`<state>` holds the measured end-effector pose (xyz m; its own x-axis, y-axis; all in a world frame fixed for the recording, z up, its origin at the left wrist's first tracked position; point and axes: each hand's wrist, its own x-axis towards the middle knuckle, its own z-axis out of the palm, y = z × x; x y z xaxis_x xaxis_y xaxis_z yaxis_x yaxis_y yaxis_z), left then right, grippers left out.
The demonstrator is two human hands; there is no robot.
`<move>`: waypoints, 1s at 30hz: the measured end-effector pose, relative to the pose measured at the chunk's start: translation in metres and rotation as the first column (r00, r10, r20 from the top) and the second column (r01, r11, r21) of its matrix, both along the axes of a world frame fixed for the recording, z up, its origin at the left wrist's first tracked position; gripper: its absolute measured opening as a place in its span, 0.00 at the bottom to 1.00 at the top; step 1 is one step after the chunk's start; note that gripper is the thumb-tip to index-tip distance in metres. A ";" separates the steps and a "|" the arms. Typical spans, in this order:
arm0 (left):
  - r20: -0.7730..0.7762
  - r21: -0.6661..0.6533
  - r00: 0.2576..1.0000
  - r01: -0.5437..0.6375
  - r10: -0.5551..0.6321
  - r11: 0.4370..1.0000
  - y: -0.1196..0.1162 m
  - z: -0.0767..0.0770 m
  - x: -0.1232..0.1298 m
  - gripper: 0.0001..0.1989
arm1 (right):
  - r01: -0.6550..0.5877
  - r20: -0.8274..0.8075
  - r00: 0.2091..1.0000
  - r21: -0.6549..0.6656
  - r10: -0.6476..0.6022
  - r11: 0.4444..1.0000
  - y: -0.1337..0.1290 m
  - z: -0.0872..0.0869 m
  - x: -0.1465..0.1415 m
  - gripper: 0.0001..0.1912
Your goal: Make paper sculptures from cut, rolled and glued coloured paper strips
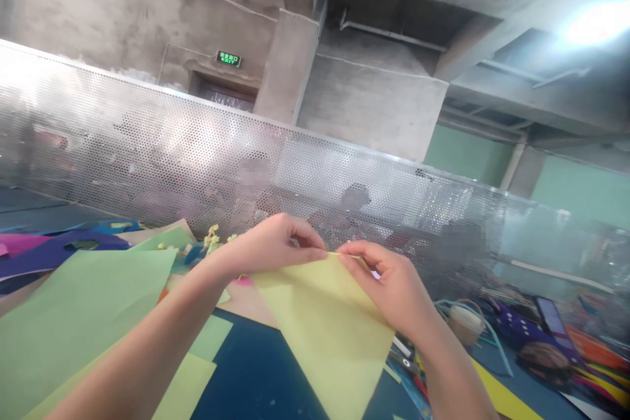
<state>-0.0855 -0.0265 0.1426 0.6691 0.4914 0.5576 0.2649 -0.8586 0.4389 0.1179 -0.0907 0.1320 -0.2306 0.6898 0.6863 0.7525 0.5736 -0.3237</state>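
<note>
A pale yellow sheet of paper [329,328] hangs between my hands, its lower end narrowing toward the bottom of the view. My left hand [278,243] pinches the top edge near its middle, thumb and fingertips closed on the paper. Just to the right, my right hand [386,279] pinches the same edge, with its fingertips close to those of the left. Part of the sheet's right side is hidden behind my right hand.
Light green sheets [83,308] and a purple piece [63,252] lie on the left. Scissors [406,362] lie behind the paper's right edge. A cup [465,325], a phone [554,321] and coloured strips are at right. A perforated metal partition [197,164] stands ahead.
</note>
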 end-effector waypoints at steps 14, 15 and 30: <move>0.053 0.027 0.997 0.046 -0.048 0.999 -0.003 0.001 0.002 0.09 | -0.028 -0.104 0.994 -0.057 0.022 0.998 -0.003 0.003 0.002 0.07; 0.045 0.011 0.998 0.046 -0.046 0.999 -0.002 0.001 0.002 0.10 | -0.025 -0.089 0.996 -0.059 0.020 0.998 -0.002 0.003 0.002 0.08; 0.060 -0.009 0.996 0.069 -0.069 0.998 0.002 0.000 0.000 0.09 | -0.012 -0.146 0.989 -0.073 0.001 0.997 0.001 0.001 0.003 0.08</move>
